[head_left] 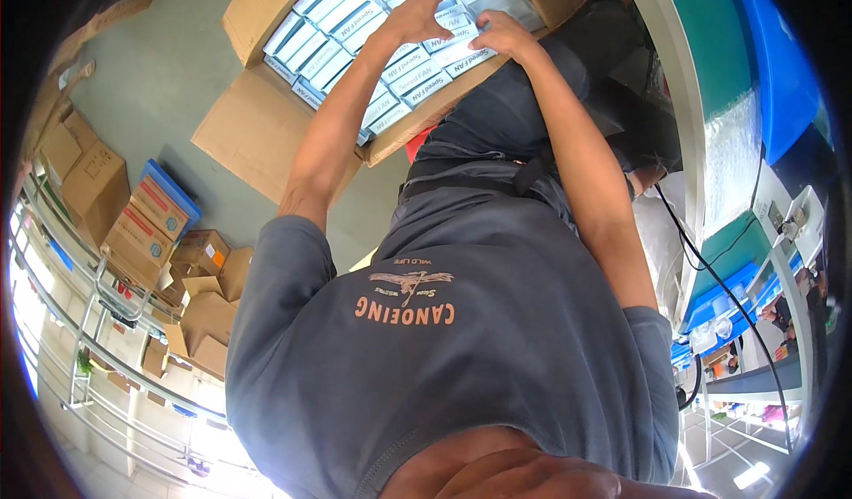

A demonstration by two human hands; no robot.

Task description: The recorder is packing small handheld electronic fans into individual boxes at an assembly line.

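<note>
A large open cardboard carton [253, 15] in front of me is packed with rows of small white and pale-blue printed boxes [359, 21]. My left hand [415, 19] reaches over the rows, its thumb and fingers bent around the left end of a few small boxes near the carton's near right part. At the right end of those same boxes, my right hand [504, 34] has its curled fingers against them. The boxes between my hands [457, 33] lie flush among their neighbours. My fingertips partly hide their ends.
One carton flap [262, 130] folds out towards me on the left. Brown cartons [146, 233] and a blue crate [173, 188] stand on the grey floor [169, 64] at left. A green-topped workbench [683, 19] with a white edge runs along my right, and a black cable [732, 295] hangs there.
</note>
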